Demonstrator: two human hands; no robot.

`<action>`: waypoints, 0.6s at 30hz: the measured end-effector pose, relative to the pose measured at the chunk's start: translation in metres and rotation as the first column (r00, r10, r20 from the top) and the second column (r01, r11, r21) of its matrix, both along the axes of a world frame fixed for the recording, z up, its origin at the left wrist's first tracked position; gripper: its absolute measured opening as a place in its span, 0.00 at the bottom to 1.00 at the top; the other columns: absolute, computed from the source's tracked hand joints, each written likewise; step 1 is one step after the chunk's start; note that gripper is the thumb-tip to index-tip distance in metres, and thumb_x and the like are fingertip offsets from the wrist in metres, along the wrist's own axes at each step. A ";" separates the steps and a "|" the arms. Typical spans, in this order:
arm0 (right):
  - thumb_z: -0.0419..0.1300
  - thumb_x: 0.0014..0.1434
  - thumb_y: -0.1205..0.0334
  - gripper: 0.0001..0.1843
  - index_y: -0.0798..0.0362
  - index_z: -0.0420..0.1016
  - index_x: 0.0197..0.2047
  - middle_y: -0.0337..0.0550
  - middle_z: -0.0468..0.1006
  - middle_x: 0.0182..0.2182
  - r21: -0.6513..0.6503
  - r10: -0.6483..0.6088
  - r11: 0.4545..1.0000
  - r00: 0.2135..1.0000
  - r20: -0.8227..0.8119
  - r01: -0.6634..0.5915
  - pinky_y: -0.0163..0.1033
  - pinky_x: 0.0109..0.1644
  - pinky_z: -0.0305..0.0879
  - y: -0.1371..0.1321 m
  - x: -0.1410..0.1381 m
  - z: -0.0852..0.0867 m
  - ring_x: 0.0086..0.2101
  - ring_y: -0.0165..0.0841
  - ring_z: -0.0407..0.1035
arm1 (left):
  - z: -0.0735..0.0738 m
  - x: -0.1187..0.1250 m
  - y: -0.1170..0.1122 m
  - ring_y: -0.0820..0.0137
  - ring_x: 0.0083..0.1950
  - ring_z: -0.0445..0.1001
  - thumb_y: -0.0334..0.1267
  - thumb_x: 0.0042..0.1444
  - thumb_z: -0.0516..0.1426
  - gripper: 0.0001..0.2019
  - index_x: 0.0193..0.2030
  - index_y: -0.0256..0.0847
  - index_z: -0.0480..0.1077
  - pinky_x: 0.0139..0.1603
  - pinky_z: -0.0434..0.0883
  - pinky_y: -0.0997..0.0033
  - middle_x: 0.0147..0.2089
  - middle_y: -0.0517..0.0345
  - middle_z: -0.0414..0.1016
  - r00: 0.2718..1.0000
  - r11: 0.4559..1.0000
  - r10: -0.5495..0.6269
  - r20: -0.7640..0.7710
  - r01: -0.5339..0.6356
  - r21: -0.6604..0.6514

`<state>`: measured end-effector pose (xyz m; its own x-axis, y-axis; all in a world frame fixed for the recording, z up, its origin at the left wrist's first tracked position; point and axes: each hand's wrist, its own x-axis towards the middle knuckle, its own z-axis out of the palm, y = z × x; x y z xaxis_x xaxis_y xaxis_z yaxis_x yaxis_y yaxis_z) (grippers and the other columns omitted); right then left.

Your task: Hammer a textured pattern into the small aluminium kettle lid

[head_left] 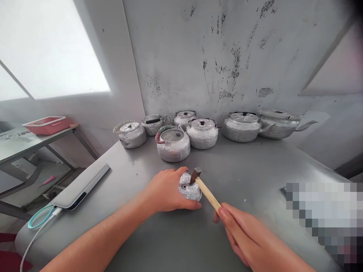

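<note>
My left hand [166,190] is wrapped round a small hammered-metal lid [189,187] that rests on the grey metal table [249,166], fingers closed on its near and left sides. My right hand [245,236] grips the wooden handle of a small hammer [204,188]. The hammer's dark metal head sits on top of the lid, beside a small hole in it. The nearest kettle [173,144] stands open without a lid, just behind the lid I hold.
Several hammered aluminium kettles [242,126] stand in a row along the back wall. A grey flat device [81,185] with a teal cable lies at the table's left edge. A side table to the left carries a pink tray [47,124]. A blurred patch covers the right.
</note>
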<state>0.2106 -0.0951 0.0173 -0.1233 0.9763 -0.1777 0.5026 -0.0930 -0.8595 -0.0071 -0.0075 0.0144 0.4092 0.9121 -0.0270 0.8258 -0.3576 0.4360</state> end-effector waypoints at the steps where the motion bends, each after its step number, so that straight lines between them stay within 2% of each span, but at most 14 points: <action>1: 0.50 0.64 0.39 0.23 0.46 0.63 0.25 0.35 0.64 0.18 -0.011 0.008 1.000 1.000 -0.007 -0.008 0.37 0.24 0.58 0.000 -0.001 0.000 0.21 0.32 0.60 | 0.000 0.000 0.000 0.50 0.53 0.74 0.70 0.38 0.62 0.46 0.64 0.54 0.64 0.49 0.70 0.60 0.51 0.54 0.77 1.000 1.000 -0.003 0.001 0.003 -0.004; 5: 0.46 0.65 0.37 0.24 0.46 0.63 0.29 0.34 0.64 0.19 -0.010 0.000 1.000 1.000 -0.024 0.000 0.35 0.22 0.57 -0.002 -0.005 0.000 0.20 0.30 0.59 | 0.000 0.000 0.000 0.50 0.54 0.74 0.70 0.38 0.62 0.47 0.65 0.52 0.63 0.50 0.70 0.60 0.52 0.53 0.77 1.000 1.000 0.010 0.003 -0.010 0.017; 8: 0.44 0.65 0.37 0.24 0.46 0.66 0.32 0.32 0.60 0.17 -0.101 -0.025 0.995 1.000 -0.019 0.023 0.34 0.19 0.53 -0.005 -0.008 -0.001 0.19 0.30 0.55 | -0.001 0.000 0.000 0.50 0.51 0.75 0.71 0.38 0.62 0.45 0.62 0.53 0.65 0.47 0.70 0.61 0.49 0.55 0.78 1.000 1.000 0.002 0.000 -0.002 -0.003; 11: 0.41 0.66 0.35 0.26 0.46 0.64 0.34 0.31 0.57 0.18 -0.158 -0.069 0.986 0.995 -0.067 0.057 0.32 0.17 0.51 -0.008 -0.010 -0.003 0.19 0.29 0.54 | -0.001 -0.001 0.000 0.50 0.51 0.75 0.71 0.37 0.62 0.46 0.63 0.53 0.64 0.46 0.70 0.62 0.48 0.55 0.78 1.000 1.000 0.007 -0.009 -0.007 0.013; 15: 0.42 0.66 0.36 0.25 0.47 0.64 0.34 0.32 0.57 0.19 -0.226 -0.070 0.973 0.995 -0.065 0.054 0.30 0.16 0.50 -0.007 -0.009 -0.005 0.20 0.29 0.53 | -0.002 -0.002 0.001 0.52 0.50 0.75 0.72 0.38 0.61 0.44 0.61 0.52 0.66 0.45 0.69 0.62 0.47 0.55 0.78 1.000 1.000 -0.012 -0.007 0.012 0.012; 18: 0.43 0.63 0.32 0.28 0.47 0.67 0.38 0.32 0.59 0.20 -0.284 -0.125 0.955 0.983 -0.135 0.083 0.28 0.16 0.50 -0.007 -0.008 -0.003 0.21 0.28 0.52 | -0.003 -0.002 0.001 0.51 0.52 0.75 0.72 0.37 0.61 0.49 0.65 0.52 0.63 0.47 0.70 0.61 0.50 0.54 0.77 1.000 1.000 0.002 -0.003 -0.002 0.018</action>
<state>0.2031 -0.1023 0.0141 -0.0697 0.9004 -0.4295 0.3446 -0.3823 -0.8574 -0.0091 -0.0066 0.0114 0.4077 0.9130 -0.0118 0.8277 -0.3641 0.4271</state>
